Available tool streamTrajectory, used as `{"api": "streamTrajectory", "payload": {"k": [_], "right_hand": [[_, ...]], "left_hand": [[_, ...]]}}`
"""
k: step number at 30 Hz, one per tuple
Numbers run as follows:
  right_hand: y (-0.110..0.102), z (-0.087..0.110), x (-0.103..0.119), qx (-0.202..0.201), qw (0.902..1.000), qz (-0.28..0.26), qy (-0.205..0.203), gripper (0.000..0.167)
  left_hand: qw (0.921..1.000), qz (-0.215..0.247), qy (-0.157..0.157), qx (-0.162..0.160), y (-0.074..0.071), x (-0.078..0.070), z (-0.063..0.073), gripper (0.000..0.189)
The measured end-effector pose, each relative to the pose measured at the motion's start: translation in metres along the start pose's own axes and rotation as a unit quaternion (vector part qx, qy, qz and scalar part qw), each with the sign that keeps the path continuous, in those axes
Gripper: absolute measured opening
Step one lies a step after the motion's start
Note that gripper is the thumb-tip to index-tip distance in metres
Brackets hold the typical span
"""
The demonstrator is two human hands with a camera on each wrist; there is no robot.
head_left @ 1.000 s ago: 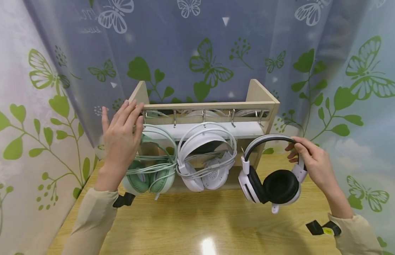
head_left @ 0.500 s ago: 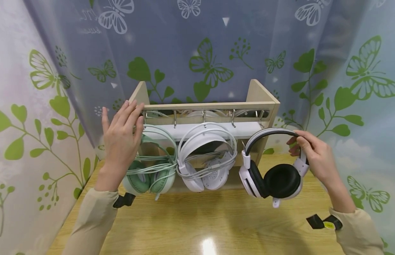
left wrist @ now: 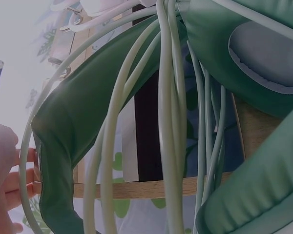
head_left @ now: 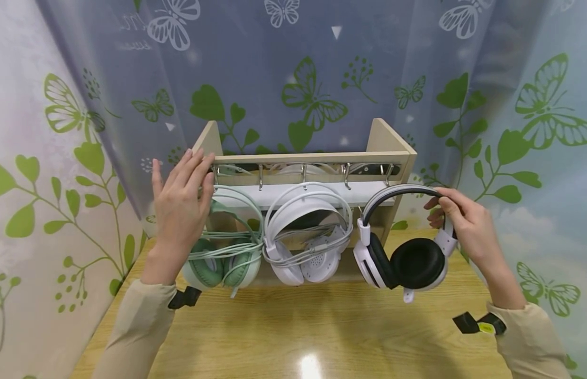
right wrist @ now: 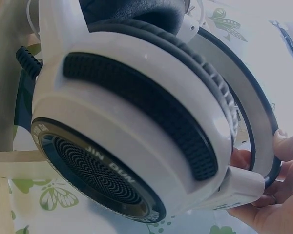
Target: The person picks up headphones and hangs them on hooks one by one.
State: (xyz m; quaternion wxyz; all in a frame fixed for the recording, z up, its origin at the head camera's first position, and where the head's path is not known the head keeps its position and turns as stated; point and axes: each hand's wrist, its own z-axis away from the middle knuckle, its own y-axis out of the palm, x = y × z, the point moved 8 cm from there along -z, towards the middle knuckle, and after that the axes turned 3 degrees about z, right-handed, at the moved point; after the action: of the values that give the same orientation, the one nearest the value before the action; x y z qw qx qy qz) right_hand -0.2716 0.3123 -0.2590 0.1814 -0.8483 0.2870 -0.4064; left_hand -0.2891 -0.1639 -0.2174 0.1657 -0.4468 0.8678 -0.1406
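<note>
My right hand (head_left: 468,221) pinches the headband of a white and black headset (head_left: 418,263), thumb on one side and fingers behind. The headset is held in front of the rack's right end, its ear cups hanging down. In the right wrist view the white ear cup (right wrist: 136,97) fills the middle. My left hand (head_left: 181,195) rests with straight fingers on the rack's upper left corner. Below it hang green headphones (head_left: 222,258) wrapped in pale green cable; their green headband (left wrist: 83,97) shows in the left wrist view. White headphones (head_left: 307,247) hang at the middle hook.
The wooden rack (head_left: 317,157) carries a row of metal hooks (head_left: 346,176) under its top rail. It stands on a wood-grain table (head_left: 284,326). Behind and beside it hang curtains (head_left: 274,68) printed with butterflies and leaves.
My right hand has lifted the white and black headset slightly, toward the rack's hook row. The left hand and the two hanging headphones stay where they were.
</note>
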Motion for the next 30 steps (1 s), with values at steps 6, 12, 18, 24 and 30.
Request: {"api": "streamTrajectory", "payload": {"k": [6,12,18,24,30], "right_hand": [[0.001,-0.004,0.0,0.001,1.0,0.009,-0.001,0.032],[0.002,-0.008,-0.001,0.002,0.9999,0.012,0.001,0.031],[0.004,-0.012,-0.002,0.01,0.9998,0.015,0.006,0.031],[0.009,-0.016,-0.003,0.023,0.9997,0.005,0.005,0.032],[0.014,-0.019,-0.007,0.027,0.9996,-0.003,0.005,0.031]], "left_hand": [[1.0,0.0,0.0,-0.001,0.0,0.0,0.0,0.036],[1.0,0.0,0.001,0.0,0.001,0.0,0.0,0.036],[1.0,0.001,0.0,-0.002,0.001,0.0,0.001,0.036],[1.0,0.003,0.0,-0.005,0.0,-0.001,0.0,0.036],[1.0,0.003,0.0,-0.005,-0.001,-0.001,0.0,0.035]]}}
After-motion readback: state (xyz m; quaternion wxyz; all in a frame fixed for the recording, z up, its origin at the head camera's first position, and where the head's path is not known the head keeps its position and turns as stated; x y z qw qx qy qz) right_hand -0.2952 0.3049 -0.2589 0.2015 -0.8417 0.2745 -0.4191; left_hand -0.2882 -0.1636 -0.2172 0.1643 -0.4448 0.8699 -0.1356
